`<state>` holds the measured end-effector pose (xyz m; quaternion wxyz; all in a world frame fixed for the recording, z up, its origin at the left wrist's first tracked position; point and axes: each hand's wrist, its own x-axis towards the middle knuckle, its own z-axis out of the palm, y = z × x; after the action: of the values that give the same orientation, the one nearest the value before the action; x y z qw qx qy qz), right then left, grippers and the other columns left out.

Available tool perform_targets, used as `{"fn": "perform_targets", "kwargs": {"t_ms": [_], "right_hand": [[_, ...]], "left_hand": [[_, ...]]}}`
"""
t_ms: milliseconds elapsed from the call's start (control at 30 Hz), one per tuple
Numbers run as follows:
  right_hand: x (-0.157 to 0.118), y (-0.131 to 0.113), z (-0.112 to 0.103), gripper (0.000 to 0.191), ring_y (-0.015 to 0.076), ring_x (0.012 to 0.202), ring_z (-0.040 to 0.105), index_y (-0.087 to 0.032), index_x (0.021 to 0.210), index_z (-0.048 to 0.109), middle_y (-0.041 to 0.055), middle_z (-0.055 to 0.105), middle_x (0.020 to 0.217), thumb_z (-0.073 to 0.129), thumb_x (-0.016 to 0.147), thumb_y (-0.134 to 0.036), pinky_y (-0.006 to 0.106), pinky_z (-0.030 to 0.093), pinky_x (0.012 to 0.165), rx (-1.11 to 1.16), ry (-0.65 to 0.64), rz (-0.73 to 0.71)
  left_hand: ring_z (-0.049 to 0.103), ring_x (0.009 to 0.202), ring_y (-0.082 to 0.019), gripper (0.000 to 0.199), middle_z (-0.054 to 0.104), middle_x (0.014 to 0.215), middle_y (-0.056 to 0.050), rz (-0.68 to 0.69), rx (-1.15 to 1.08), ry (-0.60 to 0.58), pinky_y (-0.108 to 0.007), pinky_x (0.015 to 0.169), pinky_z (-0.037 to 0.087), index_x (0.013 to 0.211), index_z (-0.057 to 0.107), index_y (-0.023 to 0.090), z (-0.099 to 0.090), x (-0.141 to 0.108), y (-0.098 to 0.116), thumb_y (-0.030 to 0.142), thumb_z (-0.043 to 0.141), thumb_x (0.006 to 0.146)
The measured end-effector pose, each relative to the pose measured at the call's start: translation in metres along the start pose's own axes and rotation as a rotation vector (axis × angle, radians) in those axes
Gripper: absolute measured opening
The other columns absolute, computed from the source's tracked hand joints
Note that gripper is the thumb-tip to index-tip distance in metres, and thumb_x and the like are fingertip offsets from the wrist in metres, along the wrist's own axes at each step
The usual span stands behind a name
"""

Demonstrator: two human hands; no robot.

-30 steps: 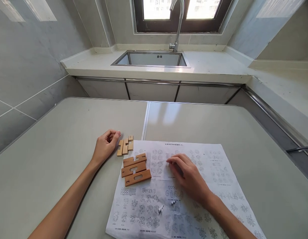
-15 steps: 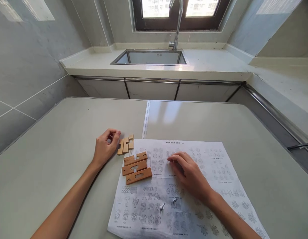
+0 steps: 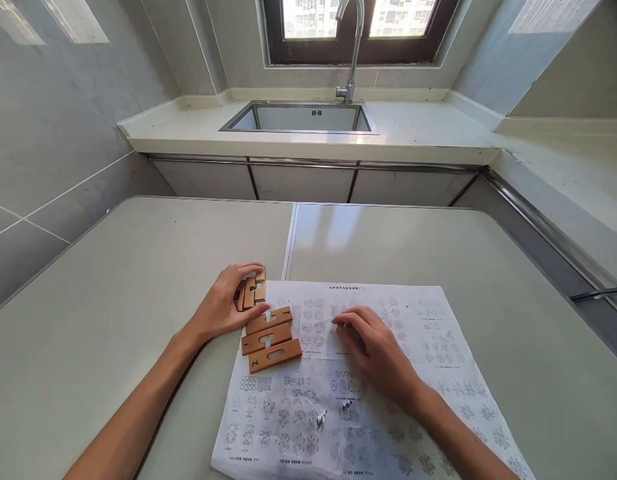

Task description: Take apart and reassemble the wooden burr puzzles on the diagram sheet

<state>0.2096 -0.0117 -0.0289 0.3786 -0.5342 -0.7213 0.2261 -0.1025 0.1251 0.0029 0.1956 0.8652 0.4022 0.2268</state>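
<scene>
My left hand (image 3: 228, 297) is curved around a group of light wooden notched pieces (image 3: 250, 292), its fingers at their far edge and its thumb at the near side. Its fingers and thumb are apart, and part of the pieces is hidden behind the hand. Just below the thumb, three darker brown wooden blocks (image 3: 275, 358) with cut-outs and numbers lie side by side on a printed sheet (image 3: 308, 400). My right hand (image 3: 373, 347) rests on the sheet, loosely bent, with nothing visible in it.
Two small torn spots (image 3: 322, 418) show on the sheet, which is covered in small line diagrams. It lies on a pale table (image 3: 138, 280) with a centre seam. Beyond are a counter (image 3: 413, 123), a sink (image 3: 308, 120) and a faucet (image 3: 356, 60) under a window.
My left hand has moved right and spread around the light wooden pieces. The right hand and the brown blocks stay in place. The view has shifted slightly.
</scene>
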Motion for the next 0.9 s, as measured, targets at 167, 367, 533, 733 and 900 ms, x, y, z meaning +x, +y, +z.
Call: {"fn": "perform_targets", "kwargs": {"t_ms": [167, 367, 533, 733, 900], "right_hand": [[-0.001, 0.001, 0.0, 0.022, 0.0277, 0.104, 0.066, -0.027, 0.117, 0.063, 0.0092, 0.07, 0.111, 0.05, 0.106, -0.013, 0.047, 0.06, 0.085, 0.009, -0.017, 0.016], [-0.002, 0.002, 0.002, 0.021, 0.0281, 0.104, 0.066, -0.028, 0.117, 0.063, 0.0093, 0.07, 0.111, 0.05, 0.106, -0.016, 0.047, 0.06, 0.085, 0.004, -0.015, 0.025], [-0.001, 0.001, 0.001, 0.02, 0.0278, 0.103, 0.067, -0.028, 0.115, 0.064, 0.0084, 0.07, 0.109, 0.05, 0.106, -0.015, 0.045, 0.059, 0.084, 0.002, -0.005, 0.016], [0.0, 0.002, 0.002, 0.021, 0.0278, 0.102, 0.067, -0.027, 0.114, 0.065, 0.009, 0.071, 0.109, 0.05, 0.105, -0.015, 0.045, 0.059, 0.085, 0.018, 0.004, 0.012], [0.001, 0.001, 0.001, 0.02, 0.0281, 0.103, 0.066, -0.026, 0.111, 0.067, 0.0092, 0.072, 0.108, 0.05, 0.105, -0.017, 0.046, 0.057, 0.088, 0.059, 0.007, 0.031]], "left_hand": [[0.059, 0.127, -0.031, 0.065, 0.06, 0.143, -0.011, -0.012, 0.032, -0.043, -0.044, 0.104, 0.052, 0.144, 0.049, 0.027, 0.003, 0.002, -0.004, 0.054, 0.075, 0.091], [0.064, 0.114, -0.03, 0.059, 0.065, 0.129, -0.011, -0.068, 0.051, -0.03, -0.042, 0.097, 0.054, 0.139, 0.054, 0.024, 0.006, 0.002, -0.006, 0.058, 0.07, 0.093], [0.064, 0.114, -0.03, 0.062, 0.067, 0.126, -0.01, -0.056, 0.084, 0.024, -0.042, 0.097, 0.054, 0.137, 0.057, 0.023, 0.007, 0.002, -0.01, 0.061, 0.072, 0.091], [0.067, 0.11, -0.03, 0.065, 0.07, 0.121, -0.01, -0.131, 0.126, 0.128, -0.045, 0.098, 0.055, 0.133, 0.06, 0.022, 0.009, 0.003, -0.013, 0.067, 0.074, 0.087], [0.069, 0.108, -0.029, 0.069, 0.072, 0.121, -0.01, -0.219, 0.106, 0.233, -0.046, 0.099, 0.056, 0.129, 0.064, 0.021, 0.006, 0.005, -0.016, 0.068, 0.078, 0.081]]}}
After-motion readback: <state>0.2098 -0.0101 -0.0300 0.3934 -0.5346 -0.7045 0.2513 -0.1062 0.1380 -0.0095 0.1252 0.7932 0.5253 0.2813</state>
